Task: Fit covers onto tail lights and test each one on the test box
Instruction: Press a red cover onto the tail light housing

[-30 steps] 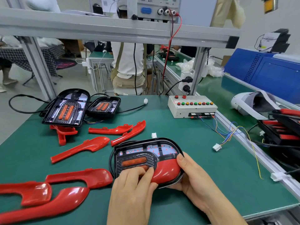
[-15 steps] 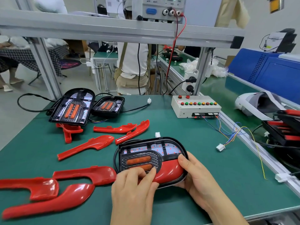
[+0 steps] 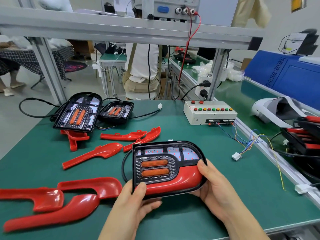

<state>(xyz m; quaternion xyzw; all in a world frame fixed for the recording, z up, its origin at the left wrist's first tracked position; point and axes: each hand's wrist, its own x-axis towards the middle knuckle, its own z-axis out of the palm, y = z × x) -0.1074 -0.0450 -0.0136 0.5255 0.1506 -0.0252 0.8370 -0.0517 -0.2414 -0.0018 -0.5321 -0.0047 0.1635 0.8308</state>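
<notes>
Tail light [image 3: 154, 168], black-framed with two orange lenses, sits tilted up between both hands over the near part of the green bench mat [image 3: 181, 134], a red cover [image 3: 183, 181] seated along its lower side. Lettering on the power supply [image 3: 174, 7] overhead is too blurred to read. The left hand [image 3: 136, 203] cups the lower left corner, thumb pressed on the cover's end. The right hand [image 3: 213, 186] clasps the rounded right end, thumb over the rim. Loose red covers [image 3: 93, 155] lie to the left. The test box [image 3: 207, 115], with its row of coloured buttons, stands at the back right.
</notes>
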